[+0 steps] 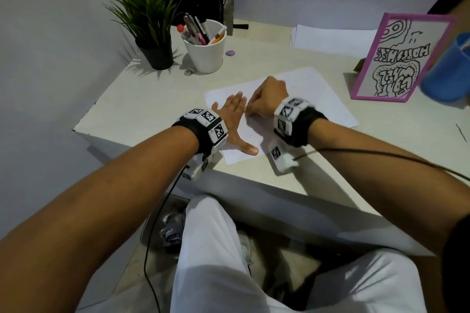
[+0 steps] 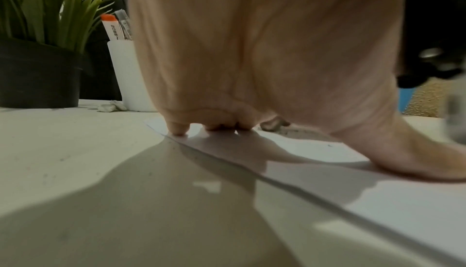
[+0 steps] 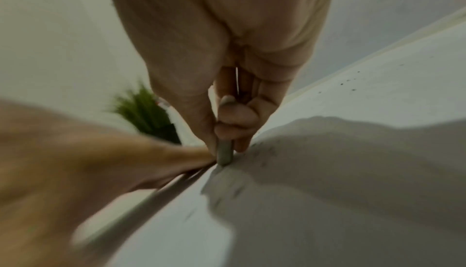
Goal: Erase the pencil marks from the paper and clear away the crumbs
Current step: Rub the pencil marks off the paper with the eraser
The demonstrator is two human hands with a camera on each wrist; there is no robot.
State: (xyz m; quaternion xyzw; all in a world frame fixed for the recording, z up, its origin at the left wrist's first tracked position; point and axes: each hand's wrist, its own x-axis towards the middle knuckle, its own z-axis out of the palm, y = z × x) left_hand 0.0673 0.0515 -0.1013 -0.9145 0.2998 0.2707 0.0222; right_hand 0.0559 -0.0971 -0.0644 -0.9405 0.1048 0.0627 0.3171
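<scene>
A white sheet of paper (image 1: pixel 305 94) lies on the pale desk (image 1: pixel 142 109). My left hand (image 1: pixel 232 119) lies flat on the sheet's left part, fingers straight and thumb spread, pressing it down; the left wrist view shows its fingertips (image 2: pixel 177 129) on the paper (image 2: pixel 378 201). My right hand (image 1: pixel 267 99) is curled just right of it and pinches a small grey eraser (image 3: pixel 225 153), whose tip touches the paper (image 3: pixel 353 171). Dark crumbs (image 3: pixel 349 81) are scattered on the sheet. The eraser is hidden in the head view.
A potted plant (image 1: pixel 152 40) and a white cup of pens (image 1: pixel 206 51) stand at the back left. A metal bottle (image 1: pixel 226 5), a paper stack (image 1: pixel 330 38), a pink-framed drawing (image 1: pixel 396 58) and a blue cup (image 1: pixel 447 71) sit behind and right. A small purple disc (image 1: pixel 231 52) lies near the cup.
</scene>
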